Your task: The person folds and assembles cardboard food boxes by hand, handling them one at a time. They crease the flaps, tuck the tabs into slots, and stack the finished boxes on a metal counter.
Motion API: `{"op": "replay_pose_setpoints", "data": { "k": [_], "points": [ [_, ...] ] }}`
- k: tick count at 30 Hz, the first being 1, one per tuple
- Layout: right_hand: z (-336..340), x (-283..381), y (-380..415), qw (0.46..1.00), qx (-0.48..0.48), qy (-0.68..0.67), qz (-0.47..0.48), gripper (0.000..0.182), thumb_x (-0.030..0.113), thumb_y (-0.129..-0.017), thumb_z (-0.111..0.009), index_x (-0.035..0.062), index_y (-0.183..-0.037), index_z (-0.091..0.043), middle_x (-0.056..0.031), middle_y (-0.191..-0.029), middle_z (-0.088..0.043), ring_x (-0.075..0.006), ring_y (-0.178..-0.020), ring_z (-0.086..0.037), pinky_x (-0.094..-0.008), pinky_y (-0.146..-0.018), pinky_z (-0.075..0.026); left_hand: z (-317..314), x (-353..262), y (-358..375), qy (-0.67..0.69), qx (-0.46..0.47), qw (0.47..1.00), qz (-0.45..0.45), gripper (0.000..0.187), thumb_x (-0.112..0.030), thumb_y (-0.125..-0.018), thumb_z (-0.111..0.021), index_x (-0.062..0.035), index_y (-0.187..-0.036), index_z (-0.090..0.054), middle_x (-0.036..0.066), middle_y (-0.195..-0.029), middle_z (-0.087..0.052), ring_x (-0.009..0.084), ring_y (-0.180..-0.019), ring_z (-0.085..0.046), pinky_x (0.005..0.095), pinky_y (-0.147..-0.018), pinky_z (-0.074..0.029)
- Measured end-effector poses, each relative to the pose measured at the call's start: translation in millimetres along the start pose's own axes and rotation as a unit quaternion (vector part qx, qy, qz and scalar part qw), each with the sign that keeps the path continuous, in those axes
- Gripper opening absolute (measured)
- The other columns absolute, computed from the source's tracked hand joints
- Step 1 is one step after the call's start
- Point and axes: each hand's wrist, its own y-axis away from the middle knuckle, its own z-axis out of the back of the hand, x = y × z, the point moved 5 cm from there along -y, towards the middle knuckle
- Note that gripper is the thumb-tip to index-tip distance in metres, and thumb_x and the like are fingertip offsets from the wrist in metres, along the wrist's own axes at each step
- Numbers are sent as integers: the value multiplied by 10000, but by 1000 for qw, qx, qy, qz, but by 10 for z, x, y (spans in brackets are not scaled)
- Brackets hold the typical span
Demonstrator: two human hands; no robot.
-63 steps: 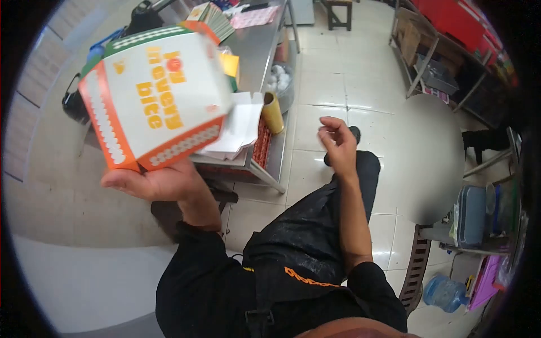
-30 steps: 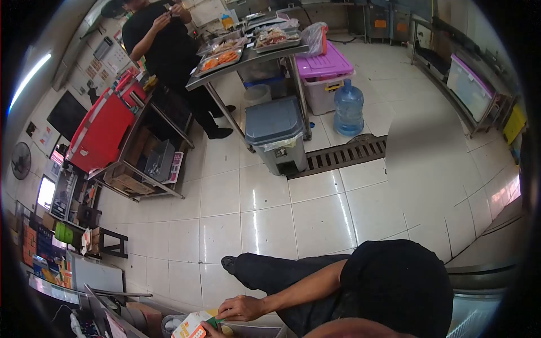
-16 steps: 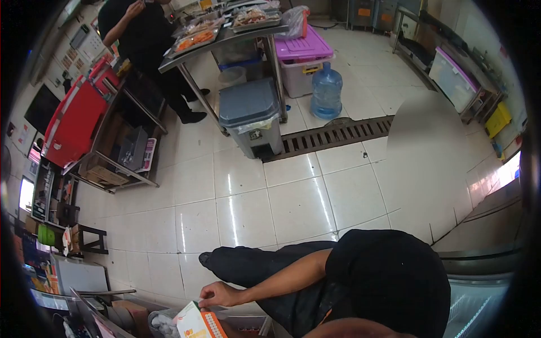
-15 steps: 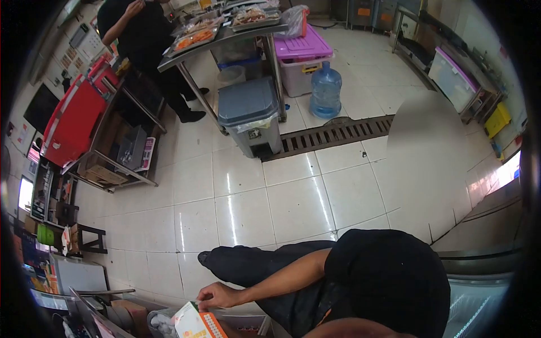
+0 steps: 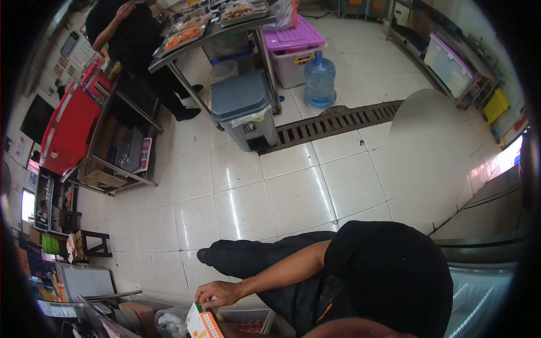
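Note:
My right hand (image 5: 218, 294) reaches down from a black sleeve, its fingers pinched at the upper edge of a small white and orange cardboard box (image 5: 204, 325). A bit of green shows at that edge, under the fingertips. The lower part of the box is cut off by the bottom of the view. A brown patch beside the box may be part of my left arm (image 5: 231, 330); the fingers of that hand are hidden. Left of the box lies a clear plastic bag (image 5: 172, 321) with pale contents.
A grey pedal bin (image 5: 242, 104) stands by a steel table (image 5: 214, 35) with food trays. Nearby are a purple-lidded tub (image 5: 293, 39), a blue water bottle (image 5: 320, 81) and a floor drain grate (image 5: 338, 124). A person in black (image 5: 132, 42) stands behind the table. Red cooler (image 5: 70, 132) at left.
The view has shifted slightly, and the room appears a little higher and farther left. The box sits lower and more to the right, turned narrower. My right hand remains at its upper edge.

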Motion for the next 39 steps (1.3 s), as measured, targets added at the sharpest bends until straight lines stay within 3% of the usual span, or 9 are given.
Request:
{"op": "replay_pose_setpoints", "data": {
  "k": [9,13,19,22,26,30,33,34,39],
  "points": [
    [-10,-65,-10,994,-2,-29,-106,207,196,-891,-590,-7,-861,-609,-93,-1052,-578,-169,-910,-584,-291,-734,-513,42,-91,54,16,-20,999,-19,631,-400,-835,-639,-74,-1326,-412,182,-1034,-596,252,-918,-561,328,-808,-443],
    [18,-71,-35,995,52,-33,-75,211,209,-893,-596,0,-863,-610,-84,-1042,-583,-150,-909,-575,-284,-728,-503,88,-73,99,21,-23,999,-24,617,-381,-838,-643,-61,-1316,-420,181,-1050,-591,251,-939,-556,334,-826,-437],
    [-73,-284,-14,981,94,-100,-136,194,193,-891,-616,0,-875,-619,-79,-1052,-587,-141,-947,-559,-283,-756,-490,117,-80,214,27,-40,998,-36,595,-352,-843,-648,-41,-1301,-431,179,-1074,-583,250,-971,-547,343,-852,-428],
    [-107,-355,9,983,119,-94,-100,176,171,-898,-612,0,-935,-635,-90,-1108,-572,-145,-1007,-548,-286,-831,-479,158,-89,325,36,-57,997,-41,584,-337,-845,-650,-31,-1294,-437,178,-1087,-579,250,-987,-543,348,-865,-424],
    [-103,-422,16,953,172,-161,-193,241,155,-912,-592,5,-1097,-629,-118,-1251,-508,-172,-1121,-517,-306,-952,-434,177,-108,485,53,-73,995,-43,569,-318,-848,-654,-18,-1283,-444,177,-1103,-574,250,-1008,-538,354,-883,-418],
    [-90,-404,24,959,175,-149,-164,294,178,-916,-592,20,-1163,-610,-122,-1283,-504,-170,-1146,-507,-307,-931,-447,166,-96,613,58,-81,994,-45,554,-299,-851,-657,-5,-1273,-452,176,-1119,-569,249,-1029,-532,360,-901,-413],
    [-74,-483,-1,969,149,-106,-170,276,159,-912,-599,16,-1148,-615,-115,-1262,-528,-153,-1099,-530,-292,-922,-447,163,-102,704,56,-90,993,-52,543,-284,-853,-660,5,-1266,-458,175,-1132,-565,249,-1045,-528,365,-914,-408],
    [-94,-562,25,945,115,-181,-246,239,138,-904,-609,12,-1106,-621,-109,-1242,-546,-138,-1059,-544,-279,-907,-451,160,-75,734,57,-90,993,-55,540,-279,-854,-661,9,-1263,-460,175,-1136,-563,249,-1051,-527,366,-919,-407],
    [-144,-455,22,961,133,-156,-185,183,135,-911,-597,21,-1055,-604,-101,-1263,-525,-142,-1059,-544,-281,-913,-449,115,-92,792,57,-90,991,-74,522,-255,-857,-665,25,-1251,-469,174,-1156,-557,248,-1077,-520,374,-941,-400]
  ]
}}
